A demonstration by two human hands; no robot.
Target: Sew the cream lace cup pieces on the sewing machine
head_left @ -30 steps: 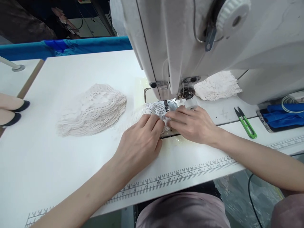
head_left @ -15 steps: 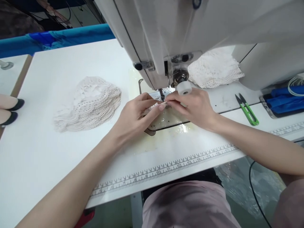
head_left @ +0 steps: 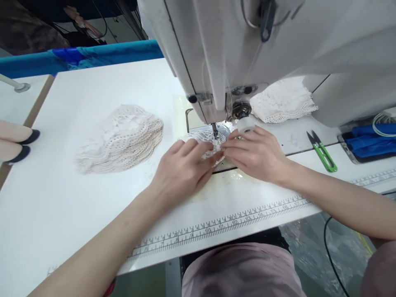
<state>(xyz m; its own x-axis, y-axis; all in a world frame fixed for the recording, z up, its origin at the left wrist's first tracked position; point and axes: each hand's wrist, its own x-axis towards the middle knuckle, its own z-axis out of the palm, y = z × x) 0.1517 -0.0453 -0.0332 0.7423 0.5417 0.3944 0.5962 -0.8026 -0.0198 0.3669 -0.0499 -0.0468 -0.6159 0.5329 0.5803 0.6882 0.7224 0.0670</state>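
Note:
A small white lace piece lies on the machine bed just in front of the needle of a white sewing machine. My left hand rests on its left part, fingers together and pressing the lace down. From the right, my right hand pinches the lace's edge, its fingertips meeting those of the left hand. Most of the piece is hidden under my fingers.
A stack of lace pieces sits on the white table to the left; another lace pile lies behind the machine. Green thread snips lie at right, beside blue items. A printed ruler runs along the table's front edge.
Half a second ago both hands held the lace pinched up at the needle; now it lies flat on the bed with the left hand pressed on it.

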